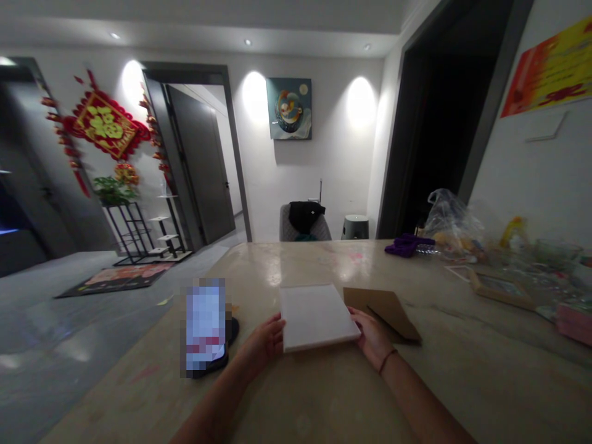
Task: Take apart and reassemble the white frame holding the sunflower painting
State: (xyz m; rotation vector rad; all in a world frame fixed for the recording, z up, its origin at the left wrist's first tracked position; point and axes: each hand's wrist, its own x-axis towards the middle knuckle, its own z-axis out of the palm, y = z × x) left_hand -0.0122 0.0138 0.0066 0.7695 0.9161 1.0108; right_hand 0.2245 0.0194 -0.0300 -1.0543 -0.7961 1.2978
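Note:
A flat white square panel, perhaps a blank canvas or a thin box, is held level just above the marble-look table. My left hand grips its left edge, and my right hand has hold of the right edge, fingers curled around it. Behind my right hand lies a brown cardboard piece with a thin dark pencil-like stick across it. To the left of my left hand a phone with a lit, blurred-out screen leans upright on a dark stand.
Along the right side of the table are a purple cloth, a clear plastic bag, a wooden frame and a pink box. A chair with black clothing stands beyond the far edge.

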